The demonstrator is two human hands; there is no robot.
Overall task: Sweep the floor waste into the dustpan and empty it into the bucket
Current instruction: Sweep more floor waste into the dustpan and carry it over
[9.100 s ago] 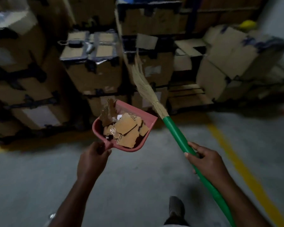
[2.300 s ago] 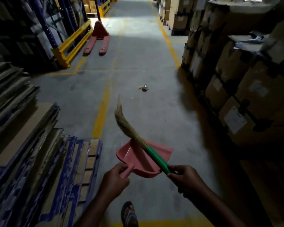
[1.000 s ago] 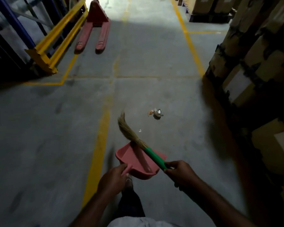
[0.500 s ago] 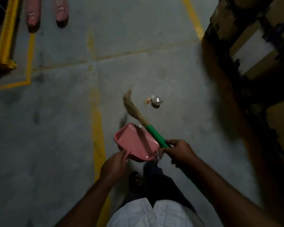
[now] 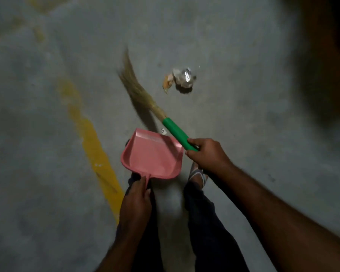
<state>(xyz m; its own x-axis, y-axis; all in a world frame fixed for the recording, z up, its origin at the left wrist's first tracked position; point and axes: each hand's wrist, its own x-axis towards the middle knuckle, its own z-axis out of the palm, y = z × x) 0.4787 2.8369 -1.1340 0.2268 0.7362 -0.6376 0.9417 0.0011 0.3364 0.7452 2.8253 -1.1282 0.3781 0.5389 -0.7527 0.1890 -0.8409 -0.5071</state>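
A pink dustpan (image 5: 151,156) hangs above the concrete floor with nothing in it; my left hand (image 5: 135,201) grips its handle. My right hand (image 5: 206,156) is closed on the green handle of a straw broom (image 5: 143,95), whose bristles point up and left, off the waste. A small clump of waste (image 5: 182,78), crumpled foil with an orange scrap, lies on the floor to the right of the bristles. A tiny white scrap (image 5: 163,131) lies just beyond the dustpan's lip. No bucket is in view.
A yellow floor line (image 5: 90,140) runs diagonally to the left of the dustpan. My legs and a sandalled foot (image 5: 197,174) stand below the dustpan. A dark shadowed mass (image 5: 326,55) fills the right edge.
The dustpan held cardboard scraps 9 s ago and is now empty. I have walked down the aisle to the waste clump, and my view has tilted down onto it.
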